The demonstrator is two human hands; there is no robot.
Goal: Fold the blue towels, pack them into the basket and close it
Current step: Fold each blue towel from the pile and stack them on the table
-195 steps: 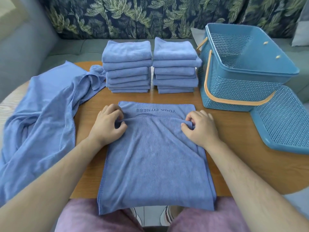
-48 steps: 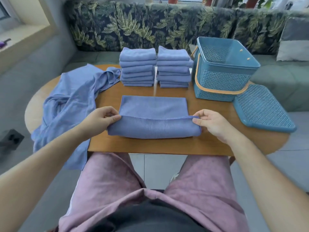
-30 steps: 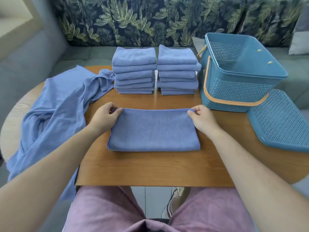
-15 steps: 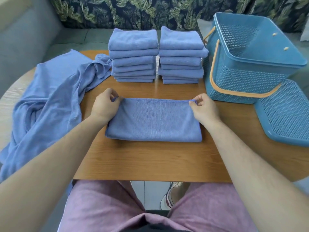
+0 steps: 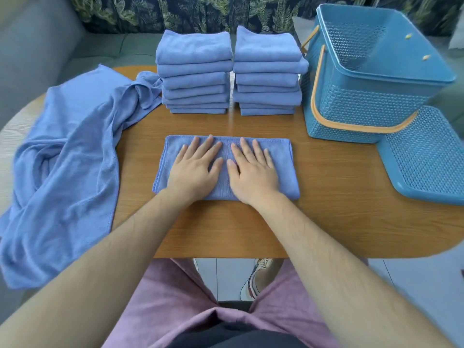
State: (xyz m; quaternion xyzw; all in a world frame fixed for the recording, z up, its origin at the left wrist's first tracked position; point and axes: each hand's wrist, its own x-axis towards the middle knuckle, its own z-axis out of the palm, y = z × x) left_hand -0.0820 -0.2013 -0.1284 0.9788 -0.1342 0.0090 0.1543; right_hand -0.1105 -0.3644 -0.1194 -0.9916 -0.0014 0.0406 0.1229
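Note:
A folded blue towel (image 5: 285,167) lies as a flat rectangle in the middle of the wooden table (image 5: 326,217). My left hand (image 5: 194,169) and my right hand (image 5: 252,172) rest palm down on it, side by side, fingers spread, holding nothing. Behind it stand two stacks of folded blue towels, the left stack (image 5: 194,74) and the right stack (image 5: 267,74). An unfolded blue towel (image 5: 67,159) sprawls over the table's left side and hangs off the edge. The blue basket (image 5: 364,104) with an orange handle stands open at the back right. Its blue lid (image 5: 426,156) lies beside it.
A sofa with a leaf-patterned back (image 5: 200,13) runs behind the table. The basket's lid reaches the table's right edge. Bare wood shows in front of the folded towel. My knees in pink shorts (image 5: 175,297) are under the near edge.
Both hands let go of the towel's far corners and moved inward. They now lie flat on the middle of the folded towel.

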